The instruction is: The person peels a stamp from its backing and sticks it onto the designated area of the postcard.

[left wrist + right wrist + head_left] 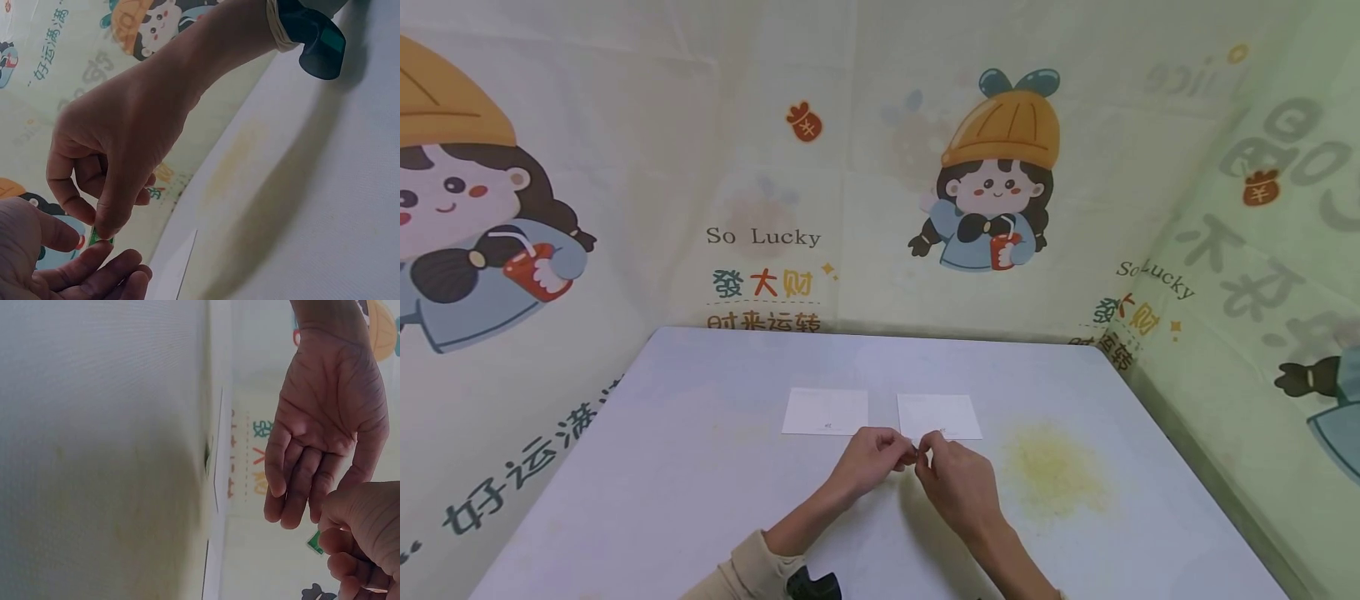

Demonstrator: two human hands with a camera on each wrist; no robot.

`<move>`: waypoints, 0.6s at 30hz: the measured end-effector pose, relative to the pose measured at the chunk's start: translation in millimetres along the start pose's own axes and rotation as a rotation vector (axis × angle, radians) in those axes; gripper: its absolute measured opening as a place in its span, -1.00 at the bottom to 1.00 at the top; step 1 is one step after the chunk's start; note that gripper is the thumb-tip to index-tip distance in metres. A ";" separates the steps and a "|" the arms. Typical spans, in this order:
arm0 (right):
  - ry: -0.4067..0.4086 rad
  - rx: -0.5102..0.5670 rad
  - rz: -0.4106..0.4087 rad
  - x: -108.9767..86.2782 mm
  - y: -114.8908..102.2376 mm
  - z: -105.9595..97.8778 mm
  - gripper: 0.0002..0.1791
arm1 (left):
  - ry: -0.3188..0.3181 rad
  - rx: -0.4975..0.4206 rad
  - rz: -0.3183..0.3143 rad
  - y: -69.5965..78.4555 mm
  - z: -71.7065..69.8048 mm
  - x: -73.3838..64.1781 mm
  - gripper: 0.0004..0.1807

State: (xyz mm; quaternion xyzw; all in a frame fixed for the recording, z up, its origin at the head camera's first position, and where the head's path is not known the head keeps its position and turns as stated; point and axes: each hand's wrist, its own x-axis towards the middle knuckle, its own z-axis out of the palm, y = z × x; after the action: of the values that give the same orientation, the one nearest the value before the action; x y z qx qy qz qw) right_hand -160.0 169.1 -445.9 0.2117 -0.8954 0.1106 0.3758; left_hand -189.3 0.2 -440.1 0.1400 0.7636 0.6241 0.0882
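The small green piece [94, 236], pinched above the bench [670, 483] by both the left hand [868, 461] and right hand [959, 481], could be dropped if either grip is loosened suddenly.

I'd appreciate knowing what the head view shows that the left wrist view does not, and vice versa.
Only the head view shows the left white card and right white card in full, plus the left sleeve.
Only the left wrist view clearly shows the green colour of the small piece at the fingertips.
Both show the left hand, right hand, table, yellow stain and patterned backdrop.
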 end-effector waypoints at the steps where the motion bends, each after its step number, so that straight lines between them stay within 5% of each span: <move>1: -0.003 -0.007 -0.005 0.1 -0.6 -0.4 -0.65 | 0.003 0.010 0.004 -0.4 -0.1 0.2 -0.75; 18: -0.004 0.005 -0.021 0.5 -7.8 -0.6 -0.67 | 0.011 0.030 0.061 -7.4 -2.5 0.9 -0.76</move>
State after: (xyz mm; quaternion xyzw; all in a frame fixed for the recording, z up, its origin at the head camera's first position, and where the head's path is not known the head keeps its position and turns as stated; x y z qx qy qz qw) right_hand -156.3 162.2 -444.8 0.2224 -0.8935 0.1086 0.3748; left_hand -191.7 -3.2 -446.8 0.1612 0.7688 0.6156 0.0628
